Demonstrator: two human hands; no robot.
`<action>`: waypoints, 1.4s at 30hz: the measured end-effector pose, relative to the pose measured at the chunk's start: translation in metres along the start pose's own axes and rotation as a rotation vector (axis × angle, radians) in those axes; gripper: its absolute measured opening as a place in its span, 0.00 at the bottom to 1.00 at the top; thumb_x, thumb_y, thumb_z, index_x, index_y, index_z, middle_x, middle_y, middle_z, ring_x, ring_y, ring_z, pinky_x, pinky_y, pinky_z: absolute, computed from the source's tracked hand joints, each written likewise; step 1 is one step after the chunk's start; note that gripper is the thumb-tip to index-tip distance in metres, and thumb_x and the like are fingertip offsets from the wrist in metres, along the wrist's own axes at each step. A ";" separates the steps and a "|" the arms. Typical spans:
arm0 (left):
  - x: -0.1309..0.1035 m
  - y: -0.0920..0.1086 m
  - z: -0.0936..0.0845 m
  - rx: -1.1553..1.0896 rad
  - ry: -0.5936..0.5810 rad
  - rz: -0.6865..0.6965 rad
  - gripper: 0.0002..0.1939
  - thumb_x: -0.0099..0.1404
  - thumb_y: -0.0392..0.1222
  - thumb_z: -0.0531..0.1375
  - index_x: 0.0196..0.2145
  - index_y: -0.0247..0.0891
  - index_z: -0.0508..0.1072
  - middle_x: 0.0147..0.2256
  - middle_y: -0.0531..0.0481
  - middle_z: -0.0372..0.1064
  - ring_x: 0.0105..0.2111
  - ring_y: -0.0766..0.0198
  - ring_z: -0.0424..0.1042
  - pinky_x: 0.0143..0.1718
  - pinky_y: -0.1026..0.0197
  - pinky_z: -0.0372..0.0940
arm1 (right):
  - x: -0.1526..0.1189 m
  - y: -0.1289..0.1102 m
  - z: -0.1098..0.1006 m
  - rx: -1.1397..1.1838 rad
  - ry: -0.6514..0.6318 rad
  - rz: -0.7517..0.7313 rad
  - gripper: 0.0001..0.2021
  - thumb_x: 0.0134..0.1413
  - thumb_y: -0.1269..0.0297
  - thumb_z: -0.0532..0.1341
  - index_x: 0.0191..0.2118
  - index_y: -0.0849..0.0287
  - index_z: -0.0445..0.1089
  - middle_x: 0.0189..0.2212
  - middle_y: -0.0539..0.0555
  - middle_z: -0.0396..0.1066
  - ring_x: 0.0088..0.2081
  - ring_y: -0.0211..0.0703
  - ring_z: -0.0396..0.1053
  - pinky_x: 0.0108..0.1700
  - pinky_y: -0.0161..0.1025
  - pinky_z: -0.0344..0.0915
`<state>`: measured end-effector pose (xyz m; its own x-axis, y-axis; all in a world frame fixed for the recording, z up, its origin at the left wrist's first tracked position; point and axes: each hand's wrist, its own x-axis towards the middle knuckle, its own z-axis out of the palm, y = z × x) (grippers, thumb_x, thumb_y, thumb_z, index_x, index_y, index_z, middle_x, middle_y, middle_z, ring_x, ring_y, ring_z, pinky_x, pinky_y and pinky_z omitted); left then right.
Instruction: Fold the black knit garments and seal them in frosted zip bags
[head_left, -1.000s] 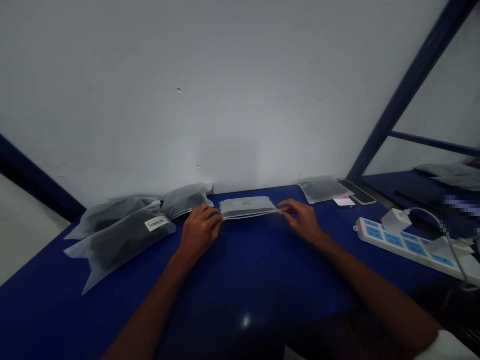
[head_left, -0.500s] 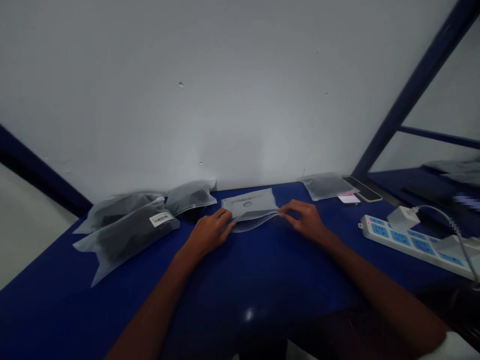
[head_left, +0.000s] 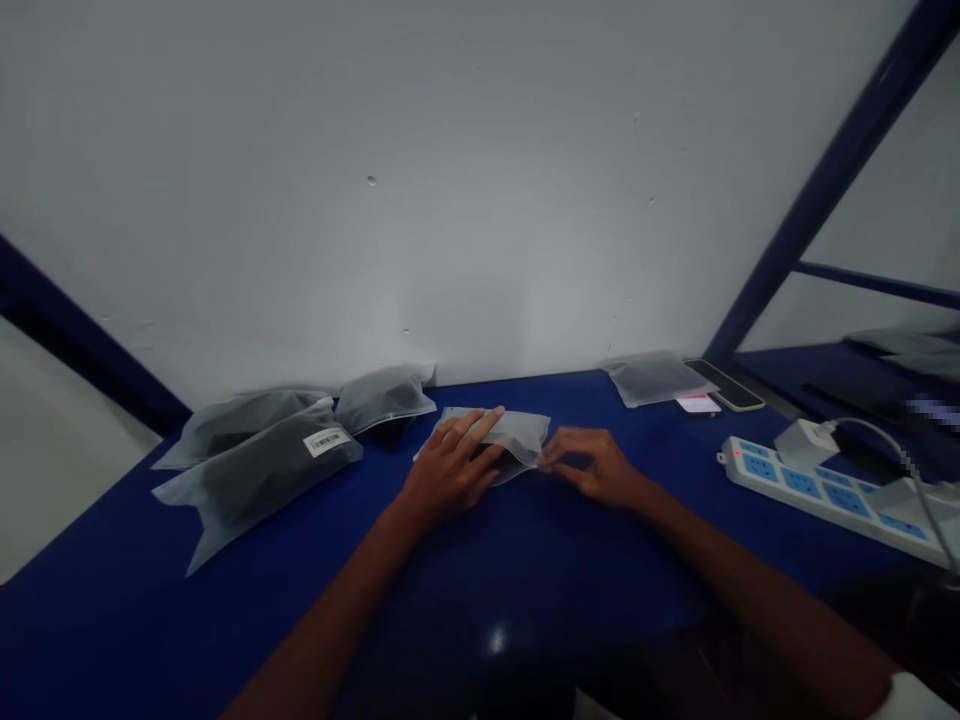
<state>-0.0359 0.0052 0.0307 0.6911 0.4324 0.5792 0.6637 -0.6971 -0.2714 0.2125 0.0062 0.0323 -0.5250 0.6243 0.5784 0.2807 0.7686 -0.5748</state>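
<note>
A small frosted plastic bag point(head_left: 529, 429) lies on the blue table near the wall, its mouth parted toward me. My left hand point(head_left: 456, 462) rests over the bag's left part, fingers apart, some of them on top and some at the opening. Between the thumb and fingers of my right hand point(head_left: 589, 466) is the right corner of the bag's mouth. The print on the bag is covered by my left hand.
Several filled frosted bags, one with a barcode label point(head_left: 326, 441), lie at the left. Toward the back right are a flat frosted bag point(head_left: 651, 379) and a phone point(head_left: 726, 386). A power strip point(head_left: 817, 485) with a white plug point(head_left: 804, 442) sits at the right.
My left hand has moved right from the bag's left corner onto its top, and its fingers have spread. My right hand has shifted slightly left and down with the bag's corner.
</note>
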 end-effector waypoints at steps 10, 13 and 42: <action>0.006 0.018 0.014 0.069 0.025 -0.122 0.14 0.58 0.27 0.53 0.41 0.32 0.73 0.59 0.40 0.61 0.58 0.49 0.59 0.58 0.46 0.54 | -0.003 0.005 0.009 -0.102 0.047 -0.027 0.06 0.55 0.74 0.59 0.32 0.58 0.71 0.31 0.53 0.74 0.33 0.40 0.72 0.37 0.38 0.68; 0.006 0.021 0.008 -0.005 0.147 -0.040 0.14 0.60 0.27 0.52 0.41 0.33 0.72 0.53 0.41 0.67 0.55 0.52 0.62 0.56 0.48 0.57 | -0.004 0.012 0.007 -0.152 0.186 0.034 0.06 0.54 0.74 0.59 0.30 0.57 0.70 0.29 0.52 0.73 0.32 0.40 0.71 0.35 0.38 0.68; 0.006 0.004 -0.011 -0.657 -0.315 -0.866 0.24 0.51 0.56 0.63 0.39 0.40 0.63 0.39 0.48 0.64 0.37 0.57 0.67 0.40 0.54 0.62 | 0.003 0.005 -0.003 -0.266 0.270 0.165 0.09 0.57 0.63 0.60 0.44 0.56 0.69 0.37 0.54 0.71 0.37 0.42 0.69 0.41 0.42 0.68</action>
<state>-0.0325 -0.0012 0.0417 0.1754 0.9757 0.1313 0.7388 -0.2186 0.6375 0.2152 0.0119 0.0330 -0.2356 0.7290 0.6426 0.5599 0.6423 -0.5234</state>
